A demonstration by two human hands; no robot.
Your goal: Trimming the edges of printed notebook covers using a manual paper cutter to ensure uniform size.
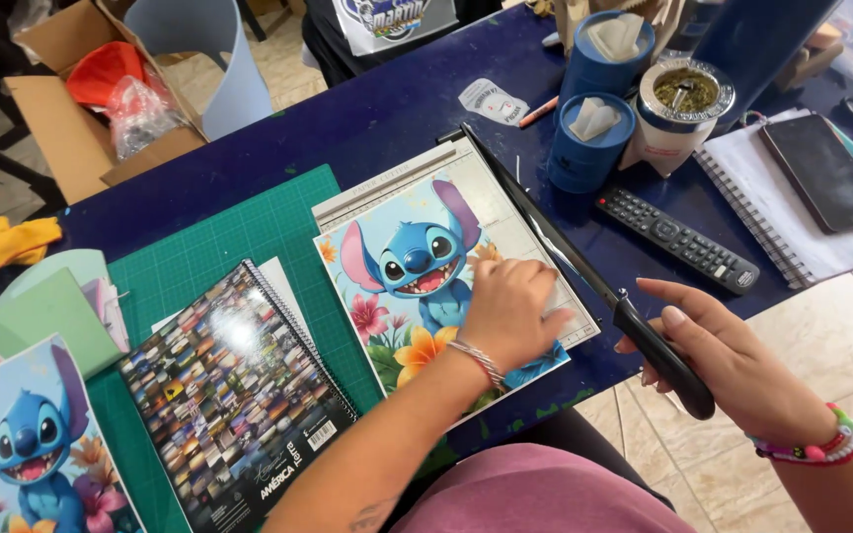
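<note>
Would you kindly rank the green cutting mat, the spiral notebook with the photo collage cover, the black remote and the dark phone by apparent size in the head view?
1. Green cutting mat, though partly covered.
2. Spiral notebook.
3. Black remote and dark phone: too close to rank; the remote is longer, the phone wider.

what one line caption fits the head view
Left hand pins a blue cartoon print on a paper trimmer; right hand grips its black handle.
</note>
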